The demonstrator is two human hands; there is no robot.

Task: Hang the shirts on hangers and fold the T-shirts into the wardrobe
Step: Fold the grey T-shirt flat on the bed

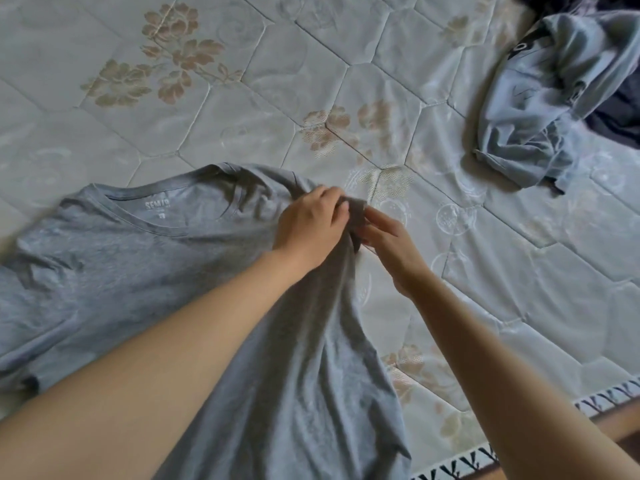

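A grey T-shirt [145, 265] lies spread on the mattress, neck opening toward the far side, its printed label showing inside the collar. My left hand [311, 223] grips the bunched sleeve at the shirt's right shoulder. My right hand [388, 244] pinches the same dark fold of sleeve from the right, fingertips touching the cloth. The shirt's lower part runs down between my forearms toward the near edge.
The quilted mattress [450, 98] has a flower pattern. A crumpled light blue garment [540, 98] lies at the far right, on top of dark clothing [616, 119]. A patterned trim and wooden bed edge [609, 420] show at the bottom right.
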